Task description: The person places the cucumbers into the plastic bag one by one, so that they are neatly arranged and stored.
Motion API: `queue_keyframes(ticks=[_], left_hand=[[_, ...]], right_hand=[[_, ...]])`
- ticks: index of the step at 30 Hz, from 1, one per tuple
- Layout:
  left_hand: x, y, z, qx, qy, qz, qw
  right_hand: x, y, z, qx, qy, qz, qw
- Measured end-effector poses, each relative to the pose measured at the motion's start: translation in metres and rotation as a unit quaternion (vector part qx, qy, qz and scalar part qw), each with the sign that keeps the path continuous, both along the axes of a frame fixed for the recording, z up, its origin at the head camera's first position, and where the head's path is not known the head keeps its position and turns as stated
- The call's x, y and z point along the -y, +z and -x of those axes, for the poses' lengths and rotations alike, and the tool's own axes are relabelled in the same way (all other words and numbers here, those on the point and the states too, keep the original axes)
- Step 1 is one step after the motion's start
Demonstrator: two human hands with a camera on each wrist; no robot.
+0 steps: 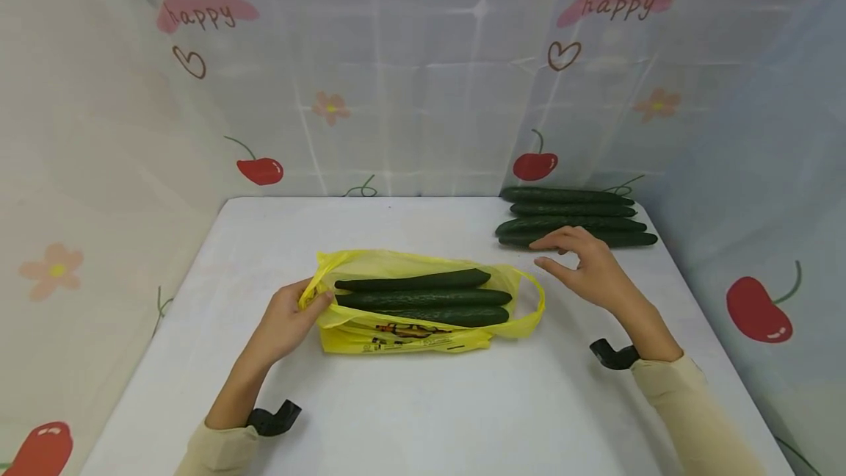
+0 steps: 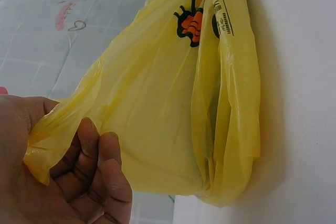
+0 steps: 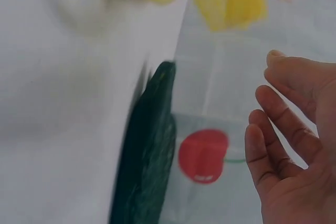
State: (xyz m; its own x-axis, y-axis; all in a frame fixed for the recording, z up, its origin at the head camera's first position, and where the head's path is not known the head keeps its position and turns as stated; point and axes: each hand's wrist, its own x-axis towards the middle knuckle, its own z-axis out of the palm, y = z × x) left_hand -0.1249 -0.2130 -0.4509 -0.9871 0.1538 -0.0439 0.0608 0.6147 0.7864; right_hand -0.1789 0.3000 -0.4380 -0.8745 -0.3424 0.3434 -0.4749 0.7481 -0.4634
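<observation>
A yellow plastic bag lies on the white table with its mouth spread, and several cucumbers rest side by side inside it. At the bag's left end my left hand grips the edge; the left wrist view shows the thin plastic between thumb and fingers. My right hand is in the air, fingers loosely bent and nothing in them. It is between the bag's right handle and a row of cucumbers, overlapping the nearest one. In the right wrist view, a cucumber shows beside the hand.
A printed curtain with cherries and hearts hangs behind the table and along both sides. The cucumber row sits at the table's back right corner, close to the curtain. Black wrist mounts are strapped to both wrists.
</observation>
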Motion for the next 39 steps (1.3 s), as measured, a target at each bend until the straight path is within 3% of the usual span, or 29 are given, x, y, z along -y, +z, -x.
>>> queue_keyframes(ticks=[17,31,39], left_hand=[[0.001,-0.004,-0.001,0.0,-0.001,-0.007,1.0],[0.001,-0.003,-0.001,0.001,0.0,-0.007,1.0],[0.001,-0.003,-0.001,0.001,-0.002,-0.008,1.0]], right_hand=[[-0.085,-0.047,0.031,0.051,-0.11,0.037,0.9919],[-0.119,-0.062,0.053,0.097,-0.14,0.035,0.9848],[-0.12,-0.066,0.055,0.084,-0.14,0.036,0.9859]])
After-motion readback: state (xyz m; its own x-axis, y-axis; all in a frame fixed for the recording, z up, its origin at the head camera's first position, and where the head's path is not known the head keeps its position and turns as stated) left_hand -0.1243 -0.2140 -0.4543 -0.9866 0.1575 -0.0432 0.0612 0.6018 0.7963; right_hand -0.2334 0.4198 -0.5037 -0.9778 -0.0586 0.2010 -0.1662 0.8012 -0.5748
